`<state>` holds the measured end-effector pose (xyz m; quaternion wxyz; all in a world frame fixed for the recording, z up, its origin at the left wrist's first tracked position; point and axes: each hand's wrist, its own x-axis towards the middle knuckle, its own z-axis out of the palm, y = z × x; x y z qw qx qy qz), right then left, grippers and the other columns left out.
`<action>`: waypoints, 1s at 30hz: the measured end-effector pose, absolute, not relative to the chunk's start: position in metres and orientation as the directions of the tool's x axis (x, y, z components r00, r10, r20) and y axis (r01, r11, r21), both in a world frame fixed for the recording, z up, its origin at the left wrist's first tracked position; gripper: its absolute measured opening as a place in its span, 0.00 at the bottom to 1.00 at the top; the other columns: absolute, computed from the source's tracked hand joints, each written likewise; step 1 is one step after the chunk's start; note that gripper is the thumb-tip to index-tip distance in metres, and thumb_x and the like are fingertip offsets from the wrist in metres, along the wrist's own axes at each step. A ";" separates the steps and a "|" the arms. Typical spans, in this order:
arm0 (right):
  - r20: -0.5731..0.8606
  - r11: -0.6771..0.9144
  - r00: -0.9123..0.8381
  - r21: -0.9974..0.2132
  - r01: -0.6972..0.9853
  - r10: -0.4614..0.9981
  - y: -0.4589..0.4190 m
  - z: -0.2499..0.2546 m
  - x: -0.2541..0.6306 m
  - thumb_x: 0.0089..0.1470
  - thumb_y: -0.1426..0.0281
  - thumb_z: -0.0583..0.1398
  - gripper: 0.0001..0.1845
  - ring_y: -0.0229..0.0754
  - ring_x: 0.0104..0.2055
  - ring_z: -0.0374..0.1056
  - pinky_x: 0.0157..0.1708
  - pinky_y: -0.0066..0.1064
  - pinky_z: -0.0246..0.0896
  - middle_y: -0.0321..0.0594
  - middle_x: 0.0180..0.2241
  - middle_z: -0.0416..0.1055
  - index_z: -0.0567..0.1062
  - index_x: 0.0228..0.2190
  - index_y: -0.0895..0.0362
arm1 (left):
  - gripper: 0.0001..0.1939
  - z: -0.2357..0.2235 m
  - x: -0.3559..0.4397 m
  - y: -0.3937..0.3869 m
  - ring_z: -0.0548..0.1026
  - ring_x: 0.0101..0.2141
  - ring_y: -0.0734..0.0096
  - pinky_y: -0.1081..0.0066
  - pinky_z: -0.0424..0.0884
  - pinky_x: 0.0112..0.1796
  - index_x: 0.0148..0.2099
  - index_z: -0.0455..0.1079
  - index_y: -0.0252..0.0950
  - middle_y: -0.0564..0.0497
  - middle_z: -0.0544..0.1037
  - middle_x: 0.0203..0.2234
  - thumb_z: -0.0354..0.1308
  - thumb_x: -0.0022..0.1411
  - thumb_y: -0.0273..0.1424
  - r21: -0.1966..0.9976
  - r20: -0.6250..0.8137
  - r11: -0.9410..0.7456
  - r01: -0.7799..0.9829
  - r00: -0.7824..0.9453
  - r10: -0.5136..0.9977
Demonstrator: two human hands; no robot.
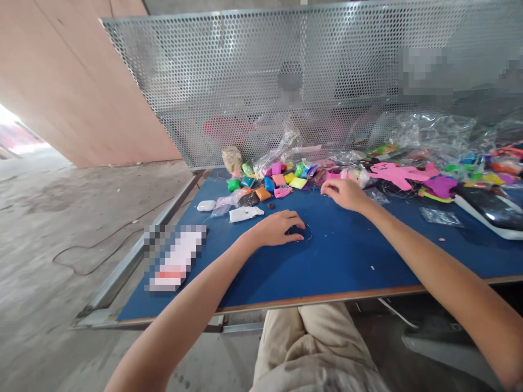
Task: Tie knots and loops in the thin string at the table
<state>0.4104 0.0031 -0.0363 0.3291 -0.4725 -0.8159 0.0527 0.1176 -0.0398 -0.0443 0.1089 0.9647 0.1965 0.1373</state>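
Note:
My left hand (280, 227) rests low over the blue tabletop (269, 272), its thumb and fingers apart. A thin pale thread-like loop (311, 234) curves just beside those fingertips; I cannot tell whether it touches them. Farther forward, my right hand (344, 194) bends its fingers together at the front of a pile of small coloured packets. Whatever is between those fingertips, if anything, is too small to make out. Close to it are a yellow packet (298, 183) and a pink piece (283, 192). A white tube-like item (245, 214) lies left of my left hand.
A perforated metal panel (261, 71) rises behind the pile. Pink figure-shaped cutout (402, 173), clear plastic bags (437, 130) and a black-and-white device (492, 207) lie to the right. A blurred-out pale sheet (180, 256) sits near the table's left edge.

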 end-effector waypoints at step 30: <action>0.201 0.552 -0.515 -0.336 0.763 0.834 -0.026 -0.035 0.365 0.59 0.61 0.58 0.10 0.40 0.29 0.72 0.29 0.30 0.57 0.35 0.28 0.78 0.77 0.33 0.52 | 0.21 -0.030 0.102 -0.034 0.77 0.34 0.69 0.72 0.63 0.28 0.57 0.73 0.43 0.49 0.79 0.38 0.51 0.69 0.44 0.066 0.023 -0.838 0.541 0.839 0.543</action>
